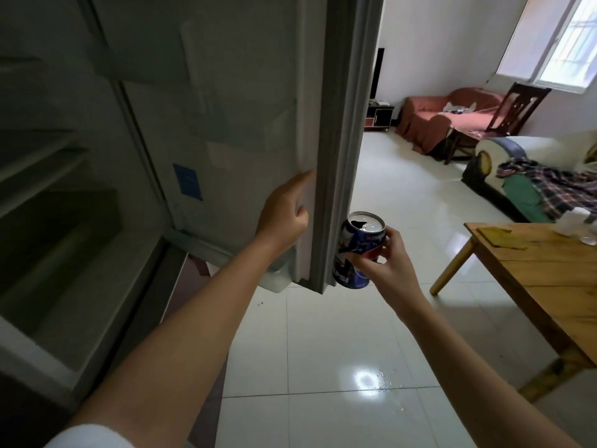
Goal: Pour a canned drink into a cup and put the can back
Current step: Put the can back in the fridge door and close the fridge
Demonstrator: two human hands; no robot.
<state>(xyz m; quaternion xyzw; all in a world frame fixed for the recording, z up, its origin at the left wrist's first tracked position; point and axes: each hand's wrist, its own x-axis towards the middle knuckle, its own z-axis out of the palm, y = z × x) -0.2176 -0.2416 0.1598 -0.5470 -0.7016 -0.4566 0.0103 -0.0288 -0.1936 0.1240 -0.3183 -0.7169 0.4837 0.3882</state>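
The right hand (386, 265) grips a blue can (358, 250) around its middle, thumb on the near side and fingers curled over the far side; the can is upright, slightly tilted, its top already opened. It sits just right of the fridge door (252, 124), near the door's lower edge, with part of its side hidden behind that edge. The right forearm reaches up from the lower right. The left hand (284, 215) rests against the door's inner face beside its seal, index finger stretched upward along the seal, the other fingers curled loosely and holding nothing. The left arm extends straight from the lower left. Right of the door stands a wooden table (533, 286), well apart from the can.
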